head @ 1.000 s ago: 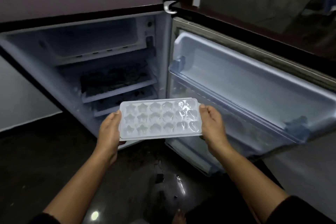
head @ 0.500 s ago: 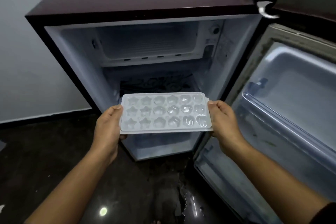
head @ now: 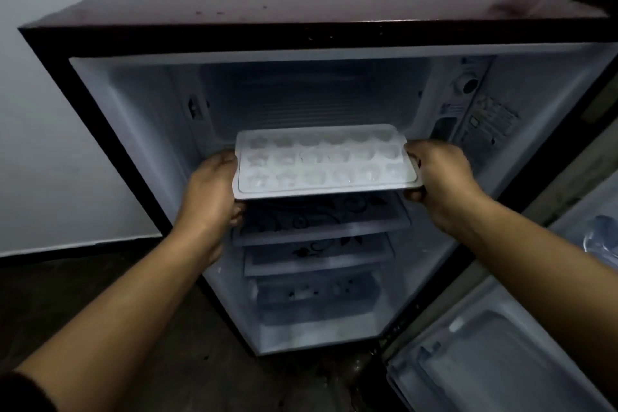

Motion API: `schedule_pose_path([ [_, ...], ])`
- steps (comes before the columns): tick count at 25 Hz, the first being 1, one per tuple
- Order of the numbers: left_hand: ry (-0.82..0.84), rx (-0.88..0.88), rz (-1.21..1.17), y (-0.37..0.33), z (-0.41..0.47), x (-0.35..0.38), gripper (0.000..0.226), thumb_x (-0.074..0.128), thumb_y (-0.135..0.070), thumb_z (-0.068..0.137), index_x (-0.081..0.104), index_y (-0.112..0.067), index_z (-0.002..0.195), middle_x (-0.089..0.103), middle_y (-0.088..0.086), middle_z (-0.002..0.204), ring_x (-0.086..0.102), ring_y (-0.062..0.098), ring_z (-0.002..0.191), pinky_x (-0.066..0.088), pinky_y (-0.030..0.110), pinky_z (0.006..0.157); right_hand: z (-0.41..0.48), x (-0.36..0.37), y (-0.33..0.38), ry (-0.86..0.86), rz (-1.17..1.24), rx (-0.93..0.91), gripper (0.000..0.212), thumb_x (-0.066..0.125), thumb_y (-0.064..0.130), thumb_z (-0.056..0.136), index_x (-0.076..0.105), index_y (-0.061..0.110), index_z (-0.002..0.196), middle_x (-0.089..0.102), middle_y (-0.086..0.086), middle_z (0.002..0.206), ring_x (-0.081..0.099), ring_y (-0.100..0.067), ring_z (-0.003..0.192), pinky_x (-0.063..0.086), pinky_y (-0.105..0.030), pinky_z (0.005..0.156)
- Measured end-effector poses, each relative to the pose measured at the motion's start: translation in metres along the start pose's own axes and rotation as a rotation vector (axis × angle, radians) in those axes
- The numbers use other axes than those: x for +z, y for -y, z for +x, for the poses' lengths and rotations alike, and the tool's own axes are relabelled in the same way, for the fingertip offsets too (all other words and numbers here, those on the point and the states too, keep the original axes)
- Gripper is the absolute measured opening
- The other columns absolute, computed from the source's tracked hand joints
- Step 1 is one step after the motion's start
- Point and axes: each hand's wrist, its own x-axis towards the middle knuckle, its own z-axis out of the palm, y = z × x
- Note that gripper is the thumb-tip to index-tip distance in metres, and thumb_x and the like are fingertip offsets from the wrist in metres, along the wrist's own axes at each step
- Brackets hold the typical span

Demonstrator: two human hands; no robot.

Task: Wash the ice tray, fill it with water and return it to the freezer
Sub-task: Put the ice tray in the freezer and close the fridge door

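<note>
Two grips on ice tray [head: 326,160]: left hand [head: 210,191], right hand [head: 441,177] clasp ends; patterned shelf [head: 321,217] beneath

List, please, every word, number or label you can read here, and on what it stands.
Nothing can be read.
Sticker on the right inner wall of the fridge: print too blurred.
Dial above it: markings too small.
On the ice tray: no text seen.

we see a dim, cool-toned scene and cannot tell where the light comes from. the white fridge lining [head: 133,130] is brightest, while the floor [head: 50,284] sinks into shadow. the ice tray [head: 321,164] looks soft, its cells smeared. the wide lens bows straight edges near the borders.
</note>
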Motion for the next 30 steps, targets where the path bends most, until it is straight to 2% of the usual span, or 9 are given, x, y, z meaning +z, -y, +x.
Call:
schedule_pose_path([
  [3, 0.016, 0.006, -0.061, -0.007, 0.028, 0.005, 0.025, 0.04, -0.019, 0.11, 0.065, -0.017, 0.109, 0.047, -0.014, 0.05, 0.033, 0.004, 0.041, 0.026, 0.019, 0.038, 0.027, 0.014, 0.011, 0.01, 0.007, 0.001, 0.026, 0.053, 0.008, 0.099, 0.06, 0.014, 0.074, 0.053, 0.008, 0.046, 0.047, -0.012, 0.047, 0.03, -0.023, 0.041],
  [6, -0.029, -0.015, -0.103, -0.014, 0.049, 0.013, 0.028, 0.04, -0.015, 0.11, 0.065, -0.02, 0.097, 0.047, -0.012, 0.05, 0.035, 0.005, 0.042, 0.029, 0.018, 0.037, 0.048, 0.025, 0.016, 0.017, 0.004, 0.022, 0.025, 0.053, 0.009, 0.102, 0.068, 0.012, 0.081, 0.063, 0.002, 0.059, 0.052, -0.016, 0.055, 0.034, -0.026, 0.043],
  [11, -0.147, -0.126, -0.135, -0.014, 0.068, 0.019, 0.024, 0.042, -0.016, 0.112, 0.065, -0.022, 0.112, 0.063, -0.002, 0.082, 0.051, 0.008, 0.056, 0.046, 0.017, 0.038, 0.074, 0.036, 0.014, 0.018, -0.06, 0.05, 0.023, 0.052, 0.011, 0.106, 0.067, 0.008, 0.089, 0.066, -0.011, 0.084, 0.057, -0.021, 0.06, 0.042, -0.027, 0.042],
  [16, -0.169, -0.143, -0.24, -0.014, 0.071, 0.02, 0.024, 0.043, -0.011, 0.112, 0.064, -0.015, 0.122, 0.071, 0.002, 0.095, 0.067, 0.01, 0.066, 0.057, 0.019, 0.05, 0.08, 0.037, 0.014, -0.002, -0.022, 0.083, 0.018, 0.056, 0.012, 0.105, 0.068, 0.007, 0.093, 0.069, -0.011, 0.09, 0.061, -0.02, 0.063, 0.047, -0.021, 0.039],
  [19, -0.165, -0.157, -0.328, -0.015, 0.071, 0.016, 0.027, 0.044, -0.008, 0.111, 0.063, -0.009, 0.13, 0.073, 0.008, 0.109, 0.074, 0.014, 0.077, 0.059, 0.022, 0.055, 0.074, 0.036, 0.016, 0.015, 0.086, 0.075, 0.026, 0.052, 0.006, 0.106, 0.066, 0.008, 0.084, 0.069, -0.013, 0.084, 0.065, -0.025, 0.068, 0.057, -0.031, 0.058],
  [21, -0.159, -0.122, -0.318, -0.012, 0.065, 0.013, 0.026, 0.046, -0.009, 0.111, 0.061, -0.01, 0.131, 0.072, 0.009, 0.115, 0.075, 0.016, 0.085, 0.06, 0.023, 0.059, 0.071, 0.031, 0.015, -0.029, 0.151, 0.057, 0.023, 0.049, 0.006, 0.107, 0.065, 0.008, 0.091, 0.069, -0.013, 0.09, 0.067, -0.026, 0.075, 0.061, -0.038, 0.07],
  [23, -0.177, 0.028, -0.113, -0.004, 0.05, 0.01, 0.026, 0.05, -0.016, 0.11, 0.061, -0.019, 0.133, 0.069, 0.005, 0.123, 0.072, 0.019, 0.099, 0.06, 0.026, 0.07, 0.06, 0.024, 0.006, -0.085, 0.031, -0.092, 0.02, 0.048, 0.006, 0.106, 0.065, 0.01, 0.116, 0.067, -0.01, 0.104, 0.068, -0.022, 0.086, 0.062, -0.042, 0.081],
  [27, -0.139, 0.603, 0.72, 0.029, 0.026, 0.005, 0.045, 0.057, -0.035, 0.105, 0.055, -0.021, 0.147, 0.052, 0.01, 0.143, 0.051, 0.029, 0.13, 0.043, 0.04, 0.107, 0.025, 0.015, -0.032, -0.064, -0.73, -0.717, 0.041, 0.057, 0.014, 0.101, 0.053, 0.013, 0.142, 0.051, -0.008, 0.138, 0.053, -0.02, 0.122, 0.046, -0.029, 0.098],
  [30, -0.047, 0.749, 0.965, 0.042, 0.033, 0.003, 0.06, 0.054, -0.042, 0.1, 0.051, -0.008, 0.15, 0.042, 0.017, 0.156, 0.036, 0.033, 0.146, 0.034, 0.043, 0.117, 0.022, 0.02, -0.05, 0.005, -1.029, -0.824, 0.055, 0.059, 0.021, 0.1, 0.044, 0.005, 0.15, 0.042, -0.014, 0.151, 0.041, -0.029, 0.139, 0.042, -0.033, 0.109],
])
